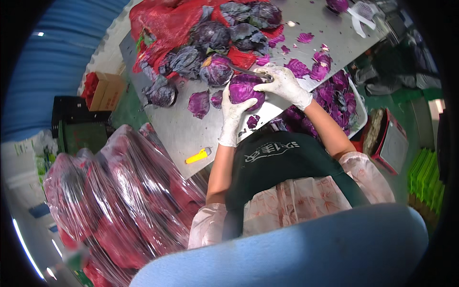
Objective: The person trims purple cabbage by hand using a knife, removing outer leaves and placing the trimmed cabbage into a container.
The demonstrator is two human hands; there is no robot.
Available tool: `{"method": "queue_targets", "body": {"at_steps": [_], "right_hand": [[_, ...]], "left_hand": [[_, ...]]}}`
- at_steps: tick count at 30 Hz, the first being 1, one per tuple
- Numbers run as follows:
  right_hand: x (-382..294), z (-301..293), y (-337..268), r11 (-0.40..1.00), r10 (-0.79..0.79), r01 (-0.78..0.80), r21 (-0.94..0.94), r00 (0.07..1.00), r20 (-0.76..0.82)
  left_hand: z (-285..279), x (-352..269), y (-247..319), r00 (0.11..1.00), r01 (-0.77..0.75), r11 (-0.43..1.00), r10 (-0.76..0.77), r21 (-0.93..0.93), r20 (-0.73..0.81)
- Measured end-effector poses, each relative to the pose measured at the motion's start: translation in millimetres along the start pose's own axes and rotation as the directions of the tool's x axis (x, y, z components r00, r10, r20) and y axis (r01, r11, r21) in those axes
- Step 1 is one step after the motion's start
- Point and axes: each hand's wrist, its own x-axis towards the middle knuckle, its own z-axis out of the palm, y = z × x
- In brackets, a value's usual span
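Between my two white-gloved hands is a peeled red cabbage (244, 90), bright purple, above the near edge of the metal table (168, 125). My left hand (235, 109) grips it from the left and below, thumb across its lower side. My right hand (281, 83) touches its right side with the fingers and also holds a knife (247, 71), whose dark blade points left over the cabbage's top. Just beyond lies a darker cabbage (216, 70) with a brownish patch. Loose purple leaves (199, 104) lie to the left, and a small leaf piece (253, 121) lies below the cabbage.
Unpeeled cabbages (209, 36) spill from a red mesh bag (165, 21) at the back. A white tub (362, 111) of leaves stands at the right, below table level. A yellow cutter (198, 155) lies near the left corner. Film-wrapped red sacks (125, 186) stand at lower left.
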Motion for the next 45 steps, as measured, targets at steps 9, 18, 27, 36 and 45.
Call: {"method": "queue_targets", "body": {"at_steps": [9, 18, 27, 36, 45], "right_hand": [[-26.0, 14.7, 22.2, 0.931, -0.113, 0.123, -0.343, 0.992, 0.048], [-64.5, -50.5, 44.1, 0.622, 0.695, -0.530, 0.576, 0.713, -0.094], [-121.3, -33.6, 68.9, 0.691, 0.702, -0.578, 0.434, 0.679, -0.213], [-48.4, -18.7, -19.9, 0.981, 0.155, -0.138, 0.139, 0.981, -0.120], [-45.9, 16.4, 7.6, 0.994, -0.037, 0.020, -0.105, 0.987, -0.159]], "left_hand": [[4.7, 27.9, 5.4, 0.959, -0.113, 0.937, 0.015, 0.331, 0.284], [-9.8, 31.0, 4.2, 0.767, 0.459, 0.886, -0.359, -0.062, 0.532], [-11.1, 14.4, -32.5, 0.841, 0.514, 0.769, -0.363, -0.380, 0.402], [15.6, 7.0, -11.0, 0.872, 0.472, 0.676, -0.267, -0.566, 0.409], [8.7, 3.9, -21.9, 0.992, 0.111, 0.979, -0.097, -0.171, 0.086]]}}
